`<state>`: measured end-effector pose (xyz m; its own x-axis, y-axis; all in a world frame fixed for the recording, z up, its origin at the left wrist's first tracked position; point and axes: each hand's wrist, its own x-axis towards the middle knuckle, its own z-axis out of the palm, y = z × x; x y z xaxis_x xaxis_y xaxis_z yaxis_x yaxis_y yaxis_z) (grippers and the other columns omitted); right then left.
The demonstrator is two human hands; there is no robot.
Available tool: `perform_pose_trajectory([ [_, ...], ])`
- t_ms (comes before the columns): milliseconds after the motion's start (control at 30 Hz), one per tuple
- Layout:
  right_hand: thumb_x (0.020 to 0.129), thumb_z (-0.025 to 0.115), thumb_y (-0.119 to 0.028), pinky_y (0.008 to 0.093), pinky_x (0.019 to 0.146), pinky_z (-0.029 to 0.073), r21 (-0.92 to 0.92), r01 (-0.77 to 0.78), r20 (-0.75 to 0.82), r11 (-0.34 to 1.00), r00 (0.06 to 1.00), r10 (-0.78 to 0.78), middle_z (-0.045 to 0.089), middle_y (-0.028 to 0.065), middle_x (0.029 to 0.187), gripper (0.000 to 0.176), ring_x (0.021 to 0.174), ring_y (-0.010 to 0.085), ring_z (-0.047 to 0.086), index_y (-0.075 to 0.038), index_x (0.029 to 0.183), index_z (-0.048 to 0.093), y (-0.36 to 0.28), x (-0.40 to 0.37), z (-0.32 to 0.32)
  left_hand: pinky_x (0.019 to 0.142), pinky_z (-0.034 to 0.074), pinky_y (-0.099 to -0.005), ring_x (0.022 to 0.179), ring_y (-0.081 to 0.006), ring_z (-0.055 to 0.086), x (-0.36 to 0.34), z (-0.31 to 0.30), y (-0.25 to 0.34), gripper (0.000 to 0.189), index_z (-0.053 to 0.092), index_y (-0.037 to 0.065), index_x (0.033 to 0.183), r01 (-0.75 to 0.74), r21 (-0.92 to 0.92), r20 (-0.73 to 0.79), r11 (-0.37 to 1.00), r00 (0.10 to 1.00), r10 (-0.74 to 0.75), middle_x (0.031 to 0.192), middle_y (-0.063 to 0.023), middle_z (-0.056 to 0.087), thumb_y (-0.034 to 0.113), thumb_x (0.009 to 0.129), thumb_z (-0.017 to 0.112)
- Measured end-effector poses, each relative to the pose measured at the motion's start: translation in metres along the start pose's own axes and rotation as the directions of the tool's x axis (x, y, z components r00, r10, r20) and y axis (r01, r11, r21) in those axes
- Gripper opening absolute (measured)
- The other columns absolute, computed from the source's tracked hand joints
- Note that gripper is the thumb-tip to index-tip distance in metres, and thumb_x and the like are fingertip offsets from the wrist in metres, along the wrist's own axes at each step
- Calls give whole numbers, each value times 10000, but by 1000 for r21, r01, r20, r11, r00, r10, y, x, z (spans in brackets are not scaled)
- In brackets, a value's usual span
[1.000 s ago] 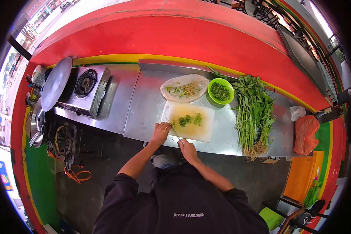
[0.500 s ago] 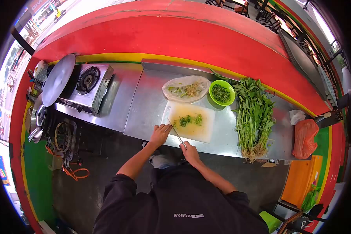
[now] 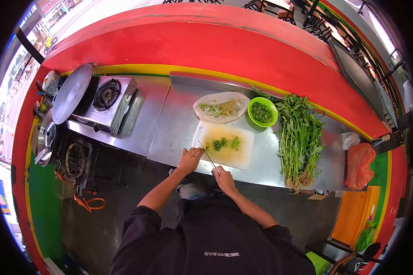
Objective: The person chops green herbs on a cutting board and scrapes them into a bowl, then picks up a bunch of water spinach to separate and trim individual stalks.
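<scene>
My right hand (image 3: pixel 223 178) grips a knife (image 3: pixel 208 155) whose blade points up and left over the near left part of the white cutting board (image 3: pixel 242 158). At the blade's left side, my left hand (image 3: pixel 189 160) is closed with its fingertips on the board's edge; whatever is under them is too small to make out. Chopped green herbs (image 3: pixel 220 144) lie on the board in small piles. Behind it sit a plastic bag of stems and roots (image 3: pixel 222 107) and a green bowl of chopped greens (image 3: pixel 262 112).
A large bundle of leafy greens (image 3: pixel 299 137) lies right of the board, with a red plastic bag (image 3: pixel 360 166) beyond it. On the left are a gas stove (image 3: pixel 106 101) and a large metal lid (image 3: pixel 72 94). A red wall (image 3: pixel 206 48) runs behind the steel counter (image 3: pixel 166 135).
The camera view has shifted slightly, so the counter and its items sit a little to the right and lower. Both hands keep nearly the same pose.
</scene>
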<state>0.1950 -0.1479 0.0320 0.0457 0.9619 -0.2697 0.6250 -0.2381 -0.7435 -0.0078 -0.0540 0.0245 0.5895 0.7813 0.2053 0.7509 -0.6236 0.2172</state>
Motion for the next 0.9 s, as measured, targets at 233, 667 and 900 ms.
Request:
perform_pose_trajectory([
  [233, 967, 570, -379, 533, 651, 477, -17, -3, 14, 1000, 1000, 3, 651, 250, 729, 311, 760, 485, 634, -70, 982, 606, 7, 1, 1, 846, 379, -431, 1124, -171, 550, 0, 5, -8, 416, 639, 92, 1207, -20, -27, 7, 999, 1000, 20, 1253, 16, 589, 114, 792, 628],
  [667, 987, 527, -376, 579, 664, 496, -165, 48, 53, 985, 998, -40, 658, 261, 755, 295, 767, 487, 644, -84, 1014, 551, -6, 18, -2, 862, 377, -438, 1172, -182, 524, -6, 3, -6, 521, 596, 111, 1290, -16, 58, 64, 998, 998, 13, 1272, 15, 580, 112, 773, 664],
  [900, 982, 545, -361, 520, 671, 494, -19, 17, 54, 1000, 998, -16, 665, 258, 779, 300, 789, 470, 645, -65, 996, 594, 0, 11, -7, 872, 380, -464, 1206, -200, 502, -8, -1, -4, 537, 570, 120, 1333, -12, 68, 97, 998, 995, 5, 1319, 16, 571, 121, 799, 626],
])
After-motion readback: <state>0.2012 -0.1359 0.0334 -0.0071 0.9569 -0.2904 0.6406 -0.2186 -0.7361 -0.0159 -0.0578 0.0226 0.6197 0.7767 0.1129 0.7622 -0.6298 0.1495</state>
